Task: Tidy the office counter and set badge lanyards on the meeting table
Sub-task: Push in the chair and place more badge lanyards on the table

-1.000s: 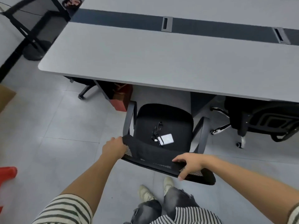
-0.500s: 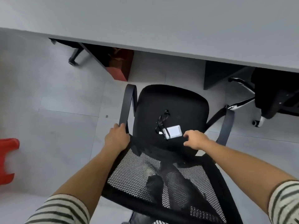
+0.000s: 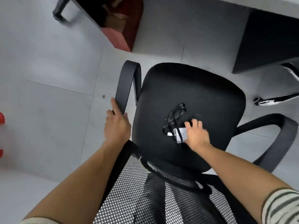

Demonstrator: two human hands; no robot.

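no readable text, badge card (image 3: 181,136) face blurred

Beyond the hands the chair seat (image 3: 202,88) lies open from above; one armrest (image 3: 127,81) loops up out of the left hand (image 3: 117,126); the other armrest (image 3: 278,136) arches right of the right hand (image 3: 197,135); the mesh backrest (image 3: 129,191) stands under both forearms; bare floor (image 3: 48,94) lies left; the worktop (image 3: 267,4) overhangs far ahead.

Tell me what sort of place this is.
Probably an office: a black mesh-backed chair with armrests on grey floor tiles, a table edge beyond it, and a badge on a lanyard lying on the seat.
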